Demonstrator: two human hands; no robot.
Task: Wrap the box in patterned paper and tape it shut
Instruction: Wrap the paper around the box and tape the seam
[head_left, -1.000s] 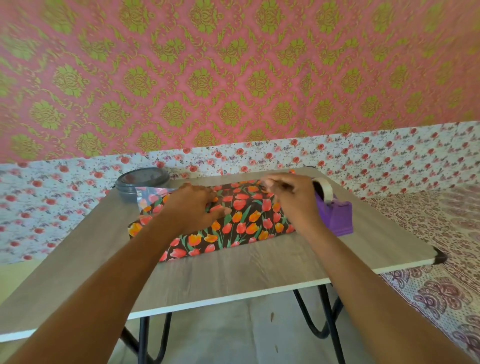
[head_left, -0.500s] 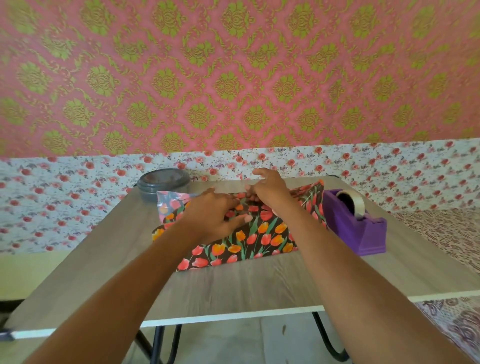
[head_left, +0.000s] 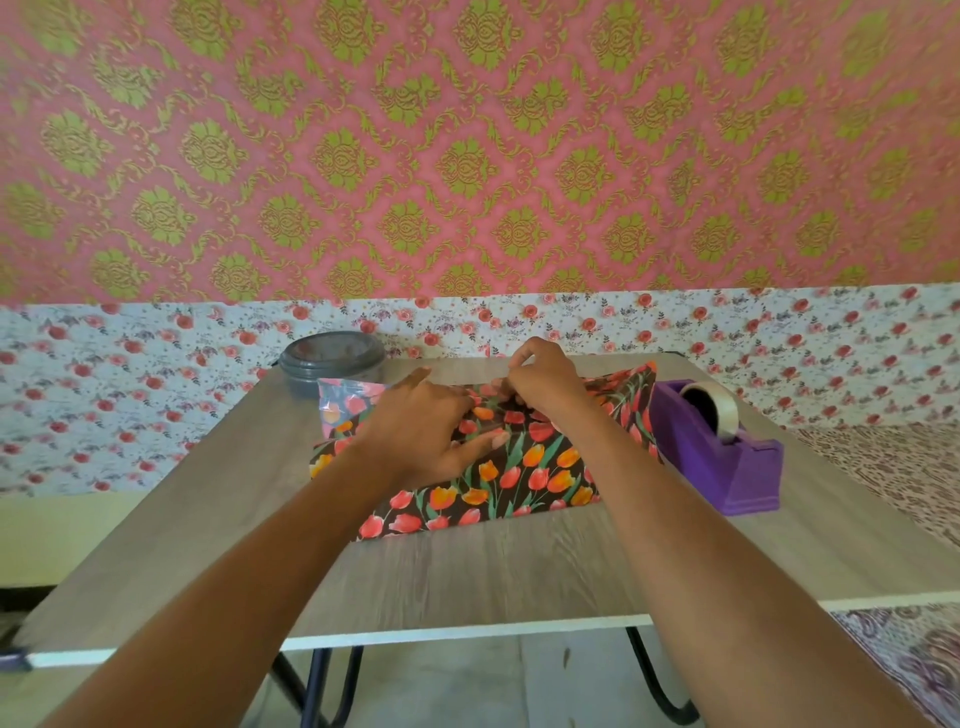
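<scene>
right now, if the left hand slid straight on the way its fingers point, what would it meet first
Probably the right hand, which pinches the patterned paper just beyond the fingertips of the left hand; they look nearly touching, though depth is unclear.

Grey tub (head_left: 332, 358) on wooden table (head_left: 467, 582)

Black wrapping paper (head_left: 498, 478) with red and orange tulips covers the box completely, flat on the desk under both hands. The left hand (head_left: 421, 431) presses its top and the right hand (head_left: 545, 379) pinches the far fold. Loose ends stick up either side. The purple tape dispenser (head_left: 727, 457) stands just right of the right hand.
</scene>
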